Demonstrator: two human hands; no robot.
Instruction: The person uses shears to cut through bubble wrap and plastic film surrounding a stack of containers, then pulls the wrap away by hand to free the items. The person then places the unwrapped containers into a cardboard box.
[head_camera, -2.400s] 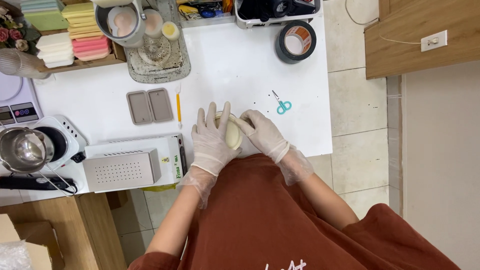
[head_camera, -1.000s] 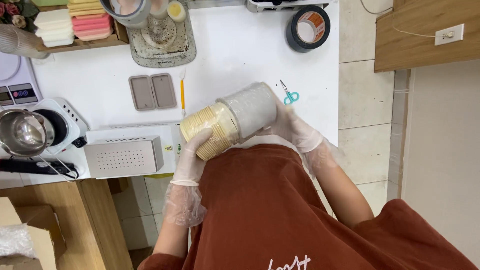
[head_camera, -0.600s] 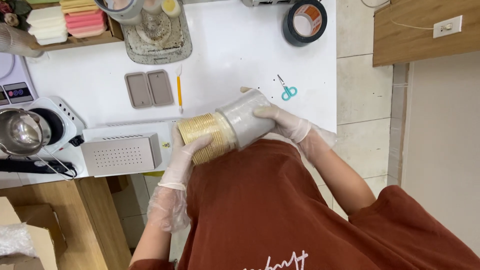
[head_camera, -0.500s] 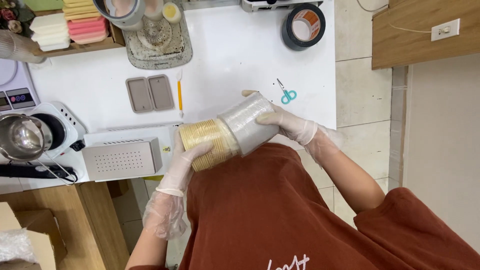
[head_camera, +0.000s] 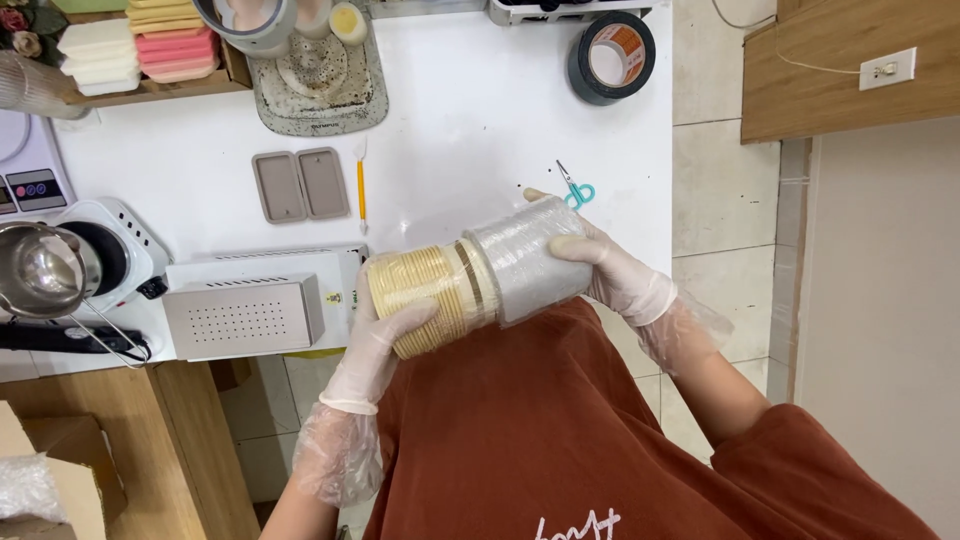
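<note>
Candle cylinder (head_camera: 420, 298), ribbed and yellow, lies sideways above the table (head_camera: 480, 120) edge, half sleeved in clear plastic wrap (head_camera: 525, 258); gloved left hand (head_camera: 385, 340) cups its bare end; gloved right hand (head_camera: 600, 260) closes around the wrapped end; small scissors (head_camera: 573, 188) lie just beyond.

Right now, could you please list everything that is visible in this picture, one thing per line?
stack of round lids: one stack, pale yellow, held on its side above the table edge
plastic wrap: one, clear, around the stack's right part
scissors: one, teal handles, table right
tape roll: one, black, table top right
pencil: one, yellow, table middle
twin mould: one, grey-brown, left of the pencil
perforated metal box: one, silver, table front left
metal pot: one, silver, on a white hotplate, far left
soap bars: one pile, pastel, top left
table: one, white
left hand: gloved, under the yellow end
right hand: gloved, on the wrapped end
</note>
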